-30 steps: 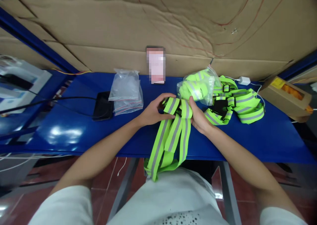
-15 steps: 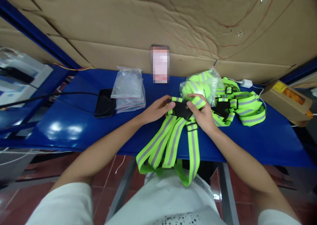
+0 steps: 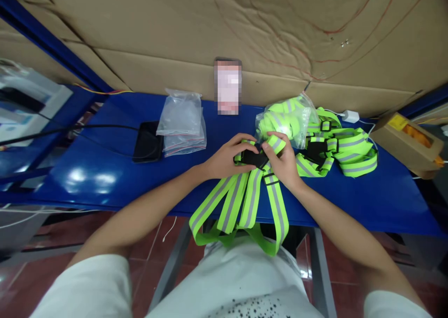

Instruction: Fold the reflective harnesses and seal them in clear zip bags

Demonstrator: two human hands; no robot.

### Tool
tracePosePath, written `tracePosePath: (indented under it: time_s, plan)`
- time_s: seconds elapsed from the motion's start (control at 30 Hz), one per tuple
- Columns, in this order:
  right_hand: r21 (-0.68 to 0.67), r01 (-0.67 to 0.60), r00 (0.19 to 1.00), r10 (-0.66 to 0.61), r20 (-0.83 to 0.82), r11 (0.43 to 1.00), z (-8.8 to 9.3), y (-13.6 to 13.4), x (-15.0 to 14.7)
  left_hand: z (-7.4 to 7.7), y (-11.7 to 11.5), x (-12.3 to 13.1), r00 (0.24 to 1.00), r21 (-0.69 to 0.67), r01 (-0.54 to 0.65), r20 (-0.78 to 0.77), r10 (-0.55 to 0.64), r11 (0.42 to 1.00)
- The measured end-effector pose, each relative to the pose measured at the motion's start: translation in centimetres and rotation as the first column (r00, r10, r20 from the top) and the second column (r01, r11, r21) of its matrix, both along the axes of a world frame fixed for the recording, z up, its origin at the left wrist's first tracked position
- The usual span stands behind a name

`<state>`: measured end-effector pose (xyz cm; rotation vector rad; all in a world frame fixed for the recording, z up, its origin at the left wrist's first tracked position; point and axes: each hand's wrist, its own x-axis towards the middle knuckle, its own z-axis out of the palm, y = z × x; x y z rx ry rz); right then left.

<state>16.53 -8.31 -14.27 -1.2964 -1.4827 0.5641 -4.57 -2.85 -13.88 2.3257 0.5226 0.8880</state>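
Observation:
A neon-green reflective harness [image 3: 250, 199] with grey stripes hangs in loops over the table's front edge. My left hand [image 3: 233, 157] curves round the left side of its black centre patch [image 3: 255, 159], thumb below and fingers above. Pinched in my right hand [image 3: 283, 162] is a green strap at the patch's right side; a black slider buckle [image 3: 271, 179] sits just below. Behind my hands lies a clear bag [image 3: 285, 120] packed with green straps. Another reflective harness [image 3: 350, 152] lies bundled to the right.
Clear zip bags [image 3: 182, 122] are stacked left of my hands, beside a black phone-like device [image 3: 147, 141] with a cable. A blurred-out phone [image 3: 227, 87] leans on the cardboard backing. At the right stand a cardboard box [image 3: 408, 141] and a white charger [image 3: 350, 116] on the blue table [image 3: 105, 169].
My left hand has shifted its grip, the thumb moving from the top of the black patch to its lower edge. The hanging loops have swung slightly apart.

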Motion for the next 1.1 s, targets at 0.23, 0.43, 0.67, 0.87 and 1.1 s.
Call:
tracePosePath:
  time_s: [0.23,0.43,0.67,0.87,1.1]
  plan:
    - [0.024,-0.323,0.717,0.228,0.659,0.946,1.0,-0.6,0.7,-0.2,0.8,-0.8,0.989,0.029,-0.08,-0.123,0.083,0.996]
    - [-0.031,-0.307,0.706,0.249,0.663,0.951,-0.4,-0.4,0.3,-0.4,0.8,-0.8,0.991,0.032,-0.013,-0.134,0.017,0.999]
    - [-0.085,-0.254,0.754,0.252,0.606,0.963,0.0,-0.7,-0.1,-0.1,0.4,-0.3,0.998,0.012,0.051,-0.045,-0.05,0.999]
    - [-0.098,-0.253,0.699,0.252,0.669,0.962,1.6,-0.8,-0.1,1.3,0.1,-0.2,0.997,-0.042,0.003,-0.081,-0.007,0.999]
    - [-0.01,-0.231,0.75,0.185,0.635,0.973,4.7,-1.8,2.0,5.5,-1.5,-1.6,0.993,-0.134,-0.028,-0.117,0.013,0.991]
